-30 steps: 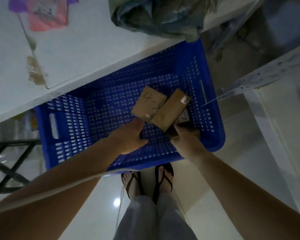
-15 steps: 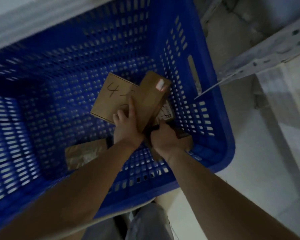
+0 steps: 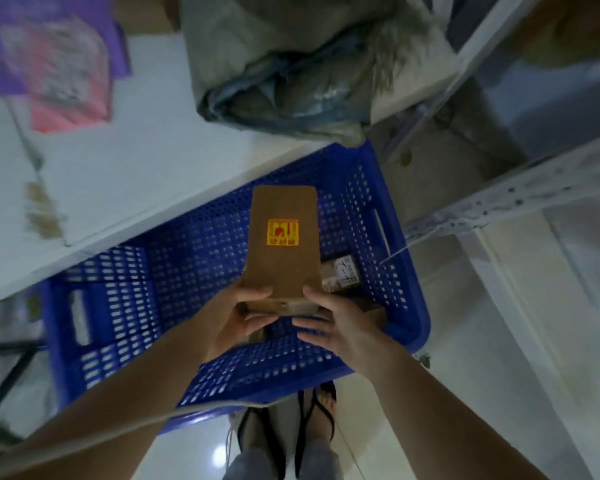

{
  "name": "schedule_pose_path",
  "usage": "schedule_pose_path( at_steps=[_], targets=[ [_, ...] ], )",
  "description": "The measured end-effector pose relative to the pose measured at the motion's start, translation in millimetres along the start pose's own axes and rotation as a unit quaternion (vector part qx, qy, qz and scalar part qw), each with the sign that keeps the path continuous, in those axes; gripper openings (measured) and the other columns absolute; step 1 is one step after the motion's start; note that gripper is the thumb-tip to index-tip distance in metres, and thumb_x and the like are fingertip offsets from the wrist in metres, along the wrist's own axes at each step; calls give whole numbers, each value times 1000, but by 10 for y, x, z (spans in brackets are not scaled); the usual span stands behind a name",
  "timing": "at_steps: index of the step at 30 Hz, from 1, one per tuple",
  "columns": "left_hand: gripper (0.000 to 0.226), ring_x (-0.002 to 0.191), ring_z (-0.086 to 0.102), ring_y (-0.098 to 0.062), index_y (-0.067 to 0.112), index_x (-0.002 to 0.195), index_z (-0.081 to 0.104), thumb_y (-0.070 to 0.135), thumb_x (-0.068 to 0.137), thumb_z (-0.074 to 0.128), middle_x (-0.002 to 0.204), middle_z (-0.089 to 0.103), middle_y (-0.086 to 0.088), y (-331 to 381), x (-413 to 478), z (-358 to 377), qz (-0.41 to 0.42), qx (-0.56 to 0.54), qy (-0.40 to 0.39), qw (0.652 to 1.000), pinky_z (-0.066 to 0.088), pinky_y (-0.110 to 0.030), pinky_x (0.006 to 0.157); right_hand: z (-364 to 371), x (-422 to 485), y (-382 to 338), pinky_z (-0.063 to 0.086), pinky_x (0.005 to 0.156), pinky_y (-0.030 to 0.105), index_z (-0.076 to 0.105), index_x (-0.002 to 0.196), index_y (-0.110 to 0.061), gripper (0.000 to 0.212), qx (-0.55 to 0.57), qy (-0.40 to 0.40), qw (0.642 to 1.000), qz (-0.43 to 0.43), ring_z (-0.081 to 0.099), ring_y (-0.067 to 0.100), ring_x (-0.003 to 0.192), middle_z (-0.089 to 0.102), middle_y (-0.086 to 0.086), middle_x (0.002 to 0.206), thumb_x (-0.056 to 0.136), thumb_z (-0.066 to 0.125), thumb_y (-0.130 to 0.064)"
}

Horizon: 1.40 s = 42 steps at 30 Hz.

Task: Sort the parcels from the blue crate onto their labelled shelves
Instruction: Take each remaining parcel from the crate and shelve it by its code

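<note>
Parcel (image 3: 281, 244) is held above the middle of the blue crate (image 3: 125, 306), near end pinched by left hand (image 3: 238, 317) and right hand (image 3: 336, 323); only a sticker (image 3: 283, 232) is shown, so it should be turned two-handed until a shelf label is found.

The floor (image 3: 465, 393) is of pale glossy tiles, and a round spot of light (image 3: 219, 456) reflects on it near the bottom. A white shelf (image 3: 146, 161) crosses the upper left. It has a brown mark (image 3: 44, 216), perhaps a stain, but the view is blurred there. On the shelf lie a grey bag (image 3: 291, 71) and a purple and pink pack (image 3: 56, 64). At the right a grey perforated rail (image 3: 520, 197) runs slanted. A black frame (image 3: 7, 372) stands at the left edge. The room is dim.
</note>
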State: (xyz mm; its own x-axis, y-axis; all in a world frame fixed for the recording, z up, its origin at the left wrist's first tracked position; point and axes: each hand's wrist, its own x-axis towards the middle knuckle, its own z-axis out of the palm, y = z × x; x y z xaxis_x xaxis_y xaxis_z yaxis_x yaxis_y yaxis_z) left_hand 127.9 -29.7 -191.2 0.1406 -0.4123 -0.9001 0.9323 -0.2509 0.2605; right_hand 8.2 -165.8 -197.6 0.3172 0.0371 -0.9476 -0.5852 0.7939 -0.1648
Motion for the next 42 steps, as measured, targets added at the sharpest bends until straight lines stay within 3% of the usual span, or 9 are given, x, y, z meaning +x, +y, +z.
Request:
schedule_pose_path(
  at_steps=[6,11,13,17,27,32,37,40,42],
  targets=[
    [72,131,41,-22,24,145,31,30,84,67,147,38,-1,3,-664,447,72,214,110,968,35,-37,107,240,-755,-77,50,79,24,45,124,-21,76,-162,144,948,-234,59,13,98,51,-4,122,61,86,-34],
    [95,115,57,-26,25,135,41,51,54,84,129,58,-4,43,-1007,978,90,49,30,994,47,-50,98,615,-1322,99,55,80,27,36,132,-20,89,-514,320,668,-433,55,17,105,39,1,126,59,85,-32],
    [99,109,59,-30,22,130,39,43,46,86,122,58,-8,114,-1125,1036,112,-10,108,988,50,-51,93,701,-1480,91,53,91,30,38,135,-19,84,-531,303,636,-470,50,18,116,39,2,132,64,81,-32],
    [95,110,57,-32,26,129,33,31,48,83,126,50,-10,240,-1365,863,117,-57,95,987,53,-53,86,642,-1735,-27,42,103,23,37,139,-35,57,-506,186,665,-517,38,5,124,34,-14,135,84,50,-42],
    [47,114,61,-23,29,119,63,50,77,61,127,63,-4,-69,-1552,493,90,-117,-104,984,55,-42,82,909,-1936,-98,18,116,38,64,121,-29,34,-586,77,638,-494,35,12,137,54,-13,137,91,55,-16],
    [66,114,57,-34,27,124,52,26,63,78,129,55,-12,-103,-1793,277,94,-69,-26,993,53,-54,87,923,-2146,157,48,99,23,60,122,-39,40,-415,83,781,-459,55,-11,104,64,-20,114,90,60,-16],
    [70,116,54,-35,30,131,47,11,68,71,130,54,-12,85,-2269,253,127,-59,-77,987,52,-52,89,959,-2426,260,40,106,35,14,152,-26,91,-217,127,911,-327,45,13,127,42,-14,137,82,70,-38],
    [77,120,52,-33,32,132,48,8,64,77,132,55,-10,261,-2621,267,150,-28,-118,981,50,-52,92,1022,-2757,262,56,81,40,45,132,-28,76,-168,8,965,-201,57,23,112,55,-3,128,66,71,-57],
    [76,123,52,-31,34,130,51,12,62,77,131,59,-7,349,-2891,319,162,-1,-162,973,47,-53,96,1091,-2977,244,58,74,39,52,123,-33,72,-104,-43,968,-226,63,24,106,65,0,118,60,79,-50]
  ],
)
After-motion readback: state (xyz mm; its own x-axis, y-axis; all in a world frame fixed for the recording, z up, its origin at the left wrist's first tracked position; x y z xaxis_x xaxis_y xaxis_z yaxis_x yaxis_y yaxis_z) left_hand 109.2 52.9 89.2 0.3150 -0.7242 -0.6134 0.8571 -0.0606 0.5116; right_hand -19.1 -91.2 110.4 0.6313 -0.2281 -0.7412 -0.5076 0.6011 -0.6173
